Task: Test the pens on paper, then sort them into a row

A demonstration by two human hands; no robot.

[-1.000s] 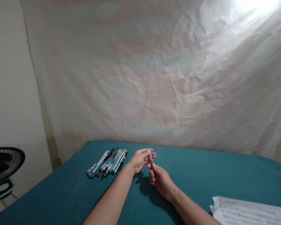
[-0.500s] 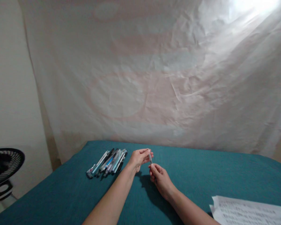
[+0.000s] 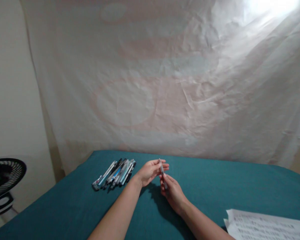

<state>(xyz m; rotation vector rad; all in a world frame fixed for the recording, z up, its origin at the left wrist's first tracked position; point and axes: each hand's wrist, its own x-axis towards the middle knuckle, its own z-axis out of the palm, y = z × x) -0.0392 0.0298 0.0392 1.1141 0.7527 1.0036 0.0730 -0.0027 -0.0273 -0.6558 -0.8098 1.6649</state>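
Note:
A slim pen (image 3: pixel 161 166), clear or greyish with a darker lower part, is held up at a slant over the table, between my hands. My right hand (image 3: pixel 174 193) is closed around its lower part, thumb along the barrel. At the upper part, my left hand (image 3: pixel 150 172) has its thumb beside the barrel and its fingers reaching behind it, seemingly in a light hold. Left of my left hand lies a pile of pens (image 3: pixel 116 174) in black, white, grey and blue, side by side and overlapping.
A teal cloth (image 3: pixel 205 186) covers the table. Printed paper sheets (image 3: pixel 267 225) lie at the near right. A black fan (image 3: pixel 5 180) stands beyond the left edge. Behind the table hangs a pale, creased sheet (image 3: pixel 175 93).
My left hand has shifted slightly right, its fingers now straighter and further past the pen. More of the pen's lower part shows in my right hand. The pile has not moved.

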